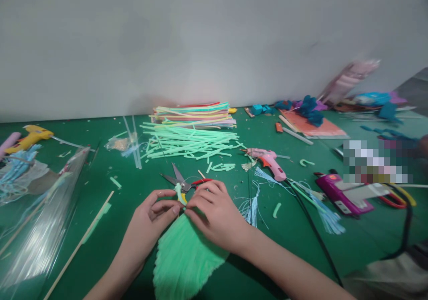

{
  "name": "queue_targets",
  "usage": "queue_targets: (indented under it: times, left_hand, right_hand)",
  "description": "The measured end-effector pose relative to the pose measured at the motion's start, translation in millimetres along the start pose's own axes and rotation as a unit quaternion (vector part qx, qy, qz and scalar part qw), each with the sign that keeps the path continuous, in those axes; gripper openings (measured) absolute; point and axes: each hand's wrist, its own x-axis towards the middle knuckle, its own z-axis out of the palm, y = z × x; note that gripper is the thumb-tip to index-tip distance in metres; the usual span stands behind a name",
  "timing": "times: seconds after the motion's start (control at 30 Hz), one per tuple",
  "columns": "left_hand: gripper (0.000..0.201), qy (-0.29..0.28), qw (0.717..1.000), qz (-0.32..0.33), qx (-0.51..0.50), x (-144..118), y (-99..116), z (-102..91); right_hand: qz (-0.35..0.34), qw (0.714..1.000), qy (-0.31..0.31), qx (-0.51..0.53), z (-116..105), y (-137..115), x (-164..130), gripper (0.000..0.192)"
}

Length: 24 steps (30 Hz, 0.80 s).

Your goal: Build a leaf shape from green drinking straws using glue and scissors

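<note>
A light green fringed leaf shape (182,257) made of cut straws lies on the green table in front of me. My left hand (152,215) pinches its top tip from the left. My right hand (216,213) rests on the upper right of the leaf shape, fingertips meeting the left hand's at the tip. Just beyond my fingers lie scissors (180,182) with red handles, blades open and pointing left. A short green and yellow straw piece (180,194) sticks up by the fingertips.
Loose green straws (187,141) and a stack of coloured straws (195,113) lie behind the scissors. A pink glue gun (269,159) sits right, its black cord (314,233) running toward me. A yellow glue gun (30,137), a clear plastic bag (36,219) and a wooden stick (78,246) lie left.
</note>
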Motion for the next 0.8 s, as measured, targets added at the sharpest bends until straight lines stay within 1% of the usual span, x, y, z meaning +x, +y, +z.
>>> queue_targets:
  times: [0.1,0.17,0.27,0.33,0.43,0.53,0.63,0.8]
  left_hand:
    - [0.035,-0.015,1.0,0.016,-0.014,0.4,-1.0,1.4]
    - [0.034,-0.021,0.999,0.008,-0.036,-0.3,-0.3,2.7]
    - [0.042,-0.038,0.996,-0.047,-0.066,-2.1,2.3,3.7]
    - [0.048,-0.034,0.994,-0.07,-0.075,-2.9,4.0,3.8]
    - [0.047,-0.017,0.993,-0.077,-0.084,-2.5,5.3,3.9]
    - [0.043,-0.031,0.991,-0.083,-0.105,-0.8,4.5,4.2]
    - [0.04,-0.05,0.987,-0.087,-0.123,0.5,2.5,3.6]
    - [0.037,-0.051,0.989,-0.09,-0.11,-0.1,0.3,1.0]
  right_hand:
    - [0.02,0.999,-0.041,0.015,0.8,0.0,-0.6,0.015]
    - [0.031,0.997,-0.052,0.038,0.4,-0.6,-0.5,0.015]
    - [0.038,0.995,-0.047,0.076,-0.8,-2.1,-0.1,0.012]
    - [0.041,0.994,-0.034,0.091,-1.5,-3.0,0.1,0.011]
    - [0.057,0.994,-0.021,0.092,-1.6,-3.9,0.4,0.011]
    - [0.077,0.992,-0.039,0.095,-0.1,-3.2,0.2,0.012]
    - [0.067,0.991,-0.054,0.099,1.2,-1.2,-0.2,0.016]
    - [0.024,0.991,-0.068,0.111,-4.2,1.2,-0.5,0.021]
